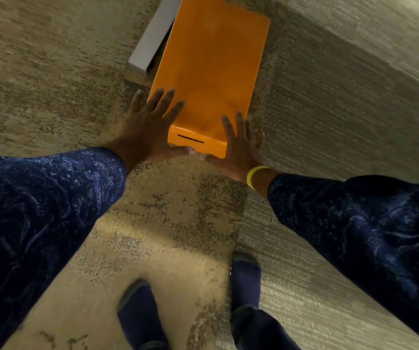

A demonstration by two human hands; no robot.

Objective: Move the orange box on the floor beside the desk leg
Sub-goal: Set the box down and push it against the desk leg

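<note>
The orange box (211, 69) lies flat on the carpet, long and rectangular, with a dark slot in its near end face. My left hand (147, 127) rests on its near left corner, fingers spread over the lid and thumb under the near end. My right hand (241, 145) holds the near right corner the same way, with a yellow band on that wrist. A grey desk leg (152, 39) lies along the floor just left of the box's far half, touching or nearly touching it.
Beige mottled carpet (52, 72) spreads to the left and a ribbed grey carpet tile (342, 109) to the right. My two feet in dark shoes (245, 276) stand near the bottom of the view, behind the box.
</note>
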